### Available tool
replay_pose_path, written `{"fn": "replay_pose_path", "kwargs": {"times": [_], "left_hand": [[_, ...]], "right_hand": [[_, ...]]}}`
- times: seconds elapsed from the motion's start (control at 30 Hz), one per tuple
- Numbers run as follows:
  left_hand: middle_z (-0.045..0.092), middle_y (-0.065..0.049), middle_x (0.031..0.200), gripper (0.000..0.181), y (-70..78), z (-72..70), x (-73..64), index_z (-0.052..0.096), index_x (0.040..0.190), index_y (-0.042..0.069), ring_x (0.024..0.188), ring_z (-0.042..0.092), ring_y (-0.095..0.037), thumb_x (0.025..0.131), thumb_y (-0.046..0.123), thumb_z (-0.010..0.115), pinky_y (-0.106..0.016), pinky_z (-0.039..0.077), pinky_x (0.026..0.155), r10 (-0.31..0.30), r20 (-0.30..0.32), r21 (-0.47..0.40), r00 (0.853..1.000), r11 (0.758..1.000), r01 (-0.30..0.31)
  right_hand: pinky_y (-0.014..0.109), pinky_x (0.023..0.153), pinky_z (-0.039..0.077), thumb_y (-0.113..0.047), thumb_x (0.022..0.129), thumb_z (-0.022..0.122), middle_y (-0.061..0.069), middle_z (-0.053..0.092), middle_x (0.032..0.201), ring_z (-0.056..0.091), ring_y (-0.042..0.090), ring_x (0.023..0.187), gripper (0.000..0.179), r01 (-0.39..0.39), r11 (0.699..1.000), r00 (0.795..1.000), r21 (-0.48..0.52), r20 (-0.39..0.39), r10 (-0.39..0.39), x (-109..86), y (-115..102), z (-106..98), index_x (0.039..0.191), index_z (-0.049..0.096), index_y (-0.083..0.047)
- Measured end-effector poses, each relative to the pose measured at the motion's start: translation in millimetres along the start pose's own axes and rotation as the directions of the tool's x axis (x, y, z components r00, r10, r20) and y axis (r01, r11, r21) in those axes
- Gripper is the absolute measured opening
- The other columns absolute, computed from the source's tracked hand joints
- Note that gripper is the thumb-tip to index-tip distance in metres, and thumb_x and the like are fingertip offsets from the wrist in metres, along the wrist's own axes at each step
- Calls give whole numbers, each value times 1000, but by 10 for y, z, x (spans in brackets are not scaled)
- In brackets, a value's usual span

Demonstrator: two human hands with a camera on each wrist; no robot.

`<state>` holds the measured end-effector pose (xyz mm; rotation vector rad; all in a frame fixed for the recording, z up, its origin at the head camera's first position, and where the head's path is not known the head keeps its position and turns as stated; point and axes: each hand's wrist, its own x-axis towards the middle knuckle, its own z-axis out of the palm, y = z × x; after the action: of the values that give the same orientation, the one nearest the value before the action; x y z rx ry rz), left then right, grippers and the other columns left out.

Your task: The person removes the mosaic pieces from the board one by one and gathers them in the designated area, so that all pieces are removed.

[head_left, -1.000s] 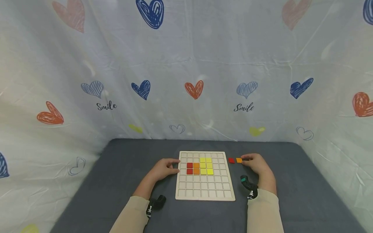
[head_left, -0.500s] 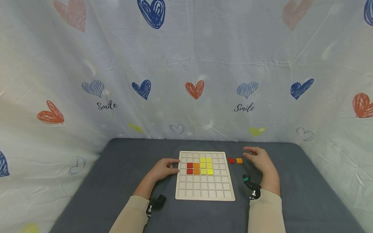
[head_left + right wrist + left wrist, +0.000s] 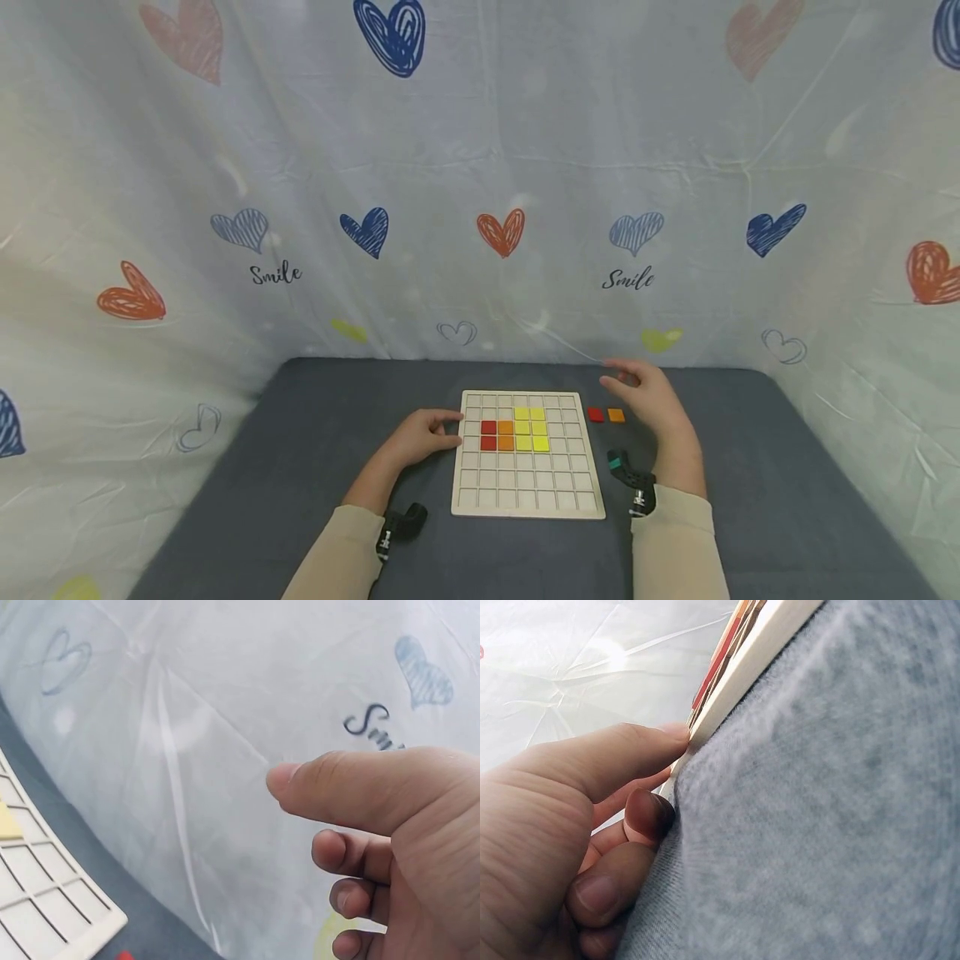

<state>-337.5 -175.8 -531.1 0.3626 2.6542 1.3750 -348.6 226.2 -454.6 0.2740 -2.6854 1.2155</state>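
Note:
A pale wooden grid board (image 3: pixel 525 500) lies on the dark grey table. Set in its cells are two red tiles (image 3: pixel 488 442), two orange tiles (image 3: pixel 506 442) and a block of several yellow tiles (image 3: pixel 541 442). My left hand (image 3: pixel 417 437) touches the board's left edge with thumb and index fingertip, set apart along it; the left wrist view shows the thumb against the wooden rim (image 3: pixel 731 690). Above and right of the board, my right hand (image 3: pixel 647 396) is raised with nothing between thumb and fingers. Below its fingertips lie a loose red tile (image 3: pixel 596 415) and a loose orange tile (image 3: pixel 616 415).
The grey table (image 3: pixel 330 400) extends around the board on all sides. Behind it hangs a whitish curtain (image 3: pixel 562 250) printed with hearts and lettering, meeting the table's far edge. A black wrist mount (image 3: pixel 405 522) sits on the left wrist, another black mount (image 3: pixel 633 477) on the right.
My right hand has let go of the loose orange tile, lifted away, then moved left and farther toward the back. Left hand, board and tiles have stayed in place.

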Motion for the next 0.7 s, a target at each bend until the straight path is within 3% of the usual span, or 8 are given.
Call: {"fn": "replay_pose_path", "kwargs": {"times": [0.2,0.37,0.5,0.7], "left_hand": [[55,-1,64,46,-5,0,3,71,132,8,55,47,-13,89,19,83,-30,40,56,14,-5,-8,1000,1000,-14],[55,-1,64,46,-9,-4,5,71,132,8,55,48,-13,89,19,83,-31,41,57,12,-5,-6,1000,1000,-12],[55,-1,64,46,-11,-7,5,71,131,8,55,48,-13,89,18,83,-31,41,57,22,-2,-3,1000,1000,-22],[55,0,63,46,-14,-9,9,71,131,8,55,48,-13,88,18,83,-30,40,56,26,-3,-2,1000,1000,-26]], "right_hand": [[40,68,37,-26,99,72,11,55,103,43,24,79,40,59,998,998,16,19,-59,49,-134,127,133,68,-5],[45,77,39,-26,99,73,17,58,113,47,26,89,41,68,998,996,5,53,-68,71,-218,252,134,68,-5],[48,82,41,-24,98,74,13,59,112,50,29,97,39,89,996,993,-11,77,-88,85,-262,358,133,69,-7],[47,80,42,-23,97,75,12,62,119,51,28,98,38,129,992,984,-4,128,-127,106,-333,496,132,71,-9]]}}
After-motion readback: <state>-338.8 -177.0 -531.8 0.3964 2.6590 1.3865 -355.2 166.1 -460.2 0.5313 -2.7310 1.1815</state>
